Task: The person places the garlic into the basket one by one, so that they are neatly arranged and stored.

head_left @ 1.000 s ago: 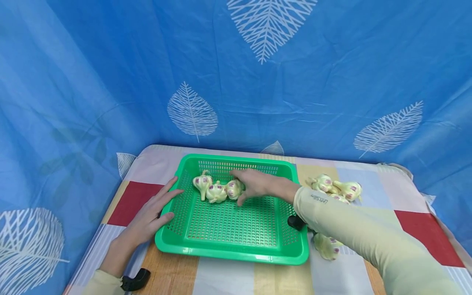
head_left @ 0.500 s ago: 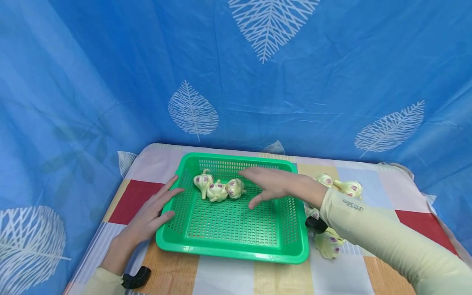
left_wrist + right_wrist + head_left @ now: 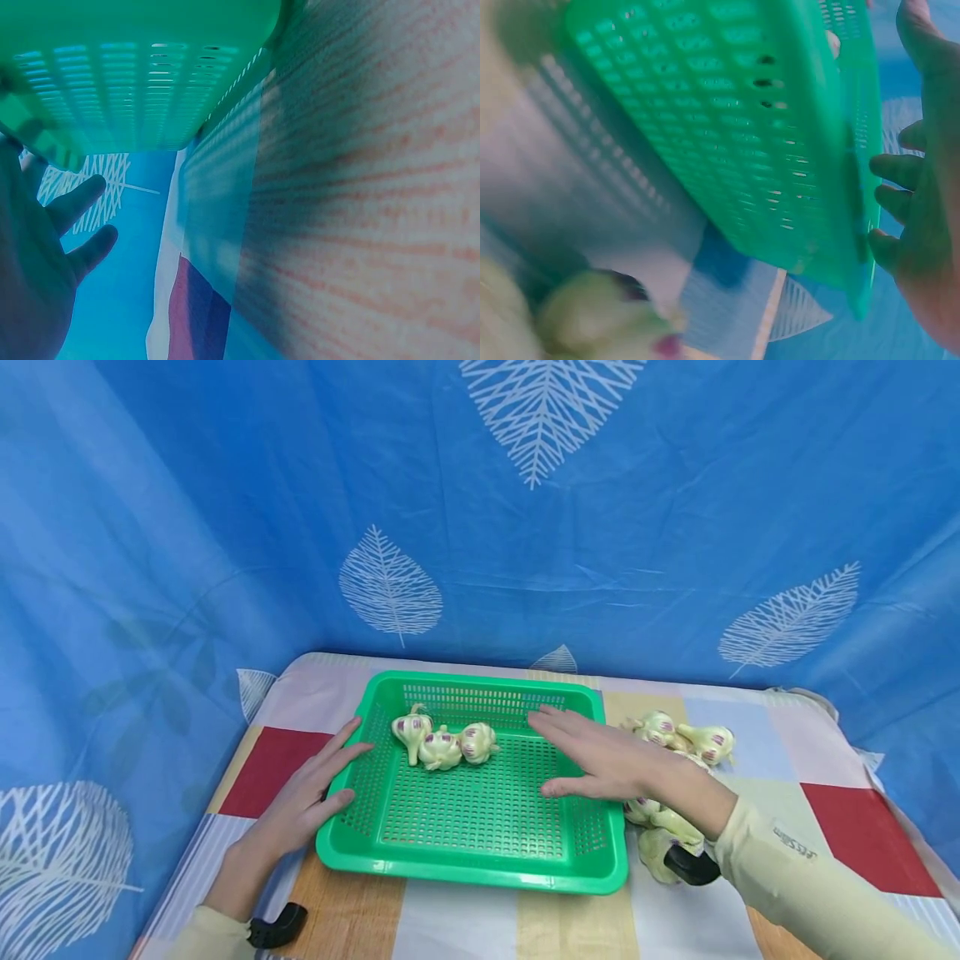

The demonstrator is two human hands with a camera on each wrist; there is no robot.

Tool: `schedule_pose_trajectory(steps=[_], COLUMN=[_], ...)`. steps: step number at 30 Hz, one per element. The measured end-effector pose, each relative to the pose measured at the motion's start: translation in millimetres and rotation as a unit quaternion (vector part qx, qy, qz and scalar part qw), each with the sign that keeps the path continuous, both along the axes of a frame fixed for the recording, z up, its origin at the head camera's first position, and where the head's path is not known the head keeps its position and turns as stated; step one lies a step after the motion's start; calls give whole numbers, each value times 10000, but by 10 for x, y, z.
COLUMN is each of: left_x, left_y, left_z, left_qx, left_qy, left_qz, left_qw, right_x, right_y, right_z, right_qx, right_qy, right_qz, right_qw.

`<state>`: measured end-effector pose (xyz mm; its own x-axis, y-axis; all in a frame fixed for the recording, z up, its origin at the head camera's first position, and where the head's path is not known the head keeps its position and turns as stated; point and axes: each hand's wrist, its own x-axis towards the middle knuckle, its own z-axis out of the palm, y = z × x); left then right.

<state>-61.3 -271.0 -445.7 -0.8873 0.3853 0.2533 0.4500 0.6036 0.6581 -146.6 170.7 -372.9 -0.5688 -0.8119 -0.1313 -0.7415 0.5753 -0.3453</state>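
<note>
A green plastic basket (image 3: 472, 883) with perforated walls stands on the table. Three garlic bulbs (image 3: 441, 750) lie in a row in its back left part, pale with purple streaks. My left hand (image 3: 303, 797) rests at the basket's left rim, fingers straight and spread; in the left wrist view those fingers (image 3: 79, 204) reach beside the basket wall. Over the basket's right side, my right hand (image 3: 600, 756) hovers with nothing in it, its fingers extended and the thumb apart. The right wrist view also has the right hand (image 3: 922, 195) beside the basket's rim.
Several more garlic bulbs (image 3: 708, 743) lie on the table right of the basket, partly hidden by the right arm. A checked cloth (image 3: 750, 710) covers the table. Behind hangs a blue curtain (image 3: 637, 527) with white leaf prints.
My right hand has let go of the rightmost garlic bulb in the basket and drawn back to the right, toward the basket's right rim. The left hand has stayed in place.
</note>
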Motion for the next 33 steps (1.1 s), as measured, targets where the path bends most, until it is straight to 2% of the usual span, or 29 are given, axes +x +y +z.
schedule_pose_trajectory(steps=[8, 18, 27, 33], left_x=[-12, 2, 1, -14], left_y=[13, 5, -17, -19], left_z=[-25, -55, -64, -40], left_qx=[23, 50, 45, 33], left_qy=[-68, -41, -46, -38], left_qz=[-43, -22, -37, -57], left_qw=[10000, 10000, 10000, 10000], right_x=[354, 772, 1161, 1447], right_y=[305, 628, 927, 1074], right_z=[-137, -347, -483, -596], right_qx=[-786, -1071, -1426, -1772], right_qy=[116, 528, 498, 401], right_qz=[-779, -1354, -2290, -2913], right_qw=[9938, 9836, 9616, 9392])
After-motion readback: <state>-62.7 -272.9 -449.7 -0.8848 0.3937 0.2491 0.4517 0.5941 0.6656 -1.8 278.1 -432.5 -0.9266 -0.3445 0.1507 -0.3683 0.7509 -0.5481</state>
